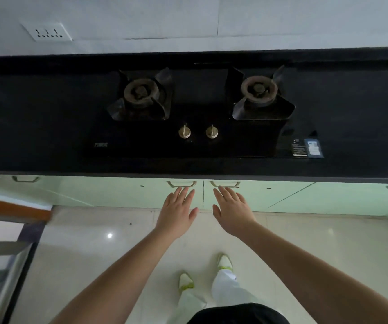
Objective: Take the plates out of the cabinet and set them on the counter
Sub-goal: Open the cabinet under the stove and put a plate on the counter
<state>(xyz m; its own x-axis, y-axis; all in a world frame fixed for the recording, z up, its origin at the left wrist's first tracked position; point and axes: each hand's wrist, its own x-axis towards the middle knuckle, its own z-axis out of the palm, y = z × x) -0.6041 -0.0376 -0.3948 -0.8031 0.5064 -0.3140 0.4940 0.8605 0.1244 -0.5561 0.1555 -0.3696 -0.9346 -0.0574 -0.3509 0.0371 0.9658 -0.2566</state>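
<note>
From the head camera, both arms reach forward and down toward a pair of pale green cabinet doors under a black counter. The left hand has its fingers straight and slightly spread, palm down, holding nothing; its fingertips lie just below the left door handle, and whether they touch it cannot be told. The right hand is likewise flat with straight fingers and an empty grasp, its fingertips just below the right door handle.

The left cabinet door and right cabinet door both stand shut, meeting at a thin vertical seam between the two hands, so nothing inside the cabinet can be seen and no plates show anywhere in view.

Set into the counter directly above the doors is a black two-burner gas hob, with a left burner, a right burner and two metal knobs side by side near its front edge. A white wall socket sits on the wall at upper left. Below, the person's light shoes stand on a pale tiled floor.
</note>
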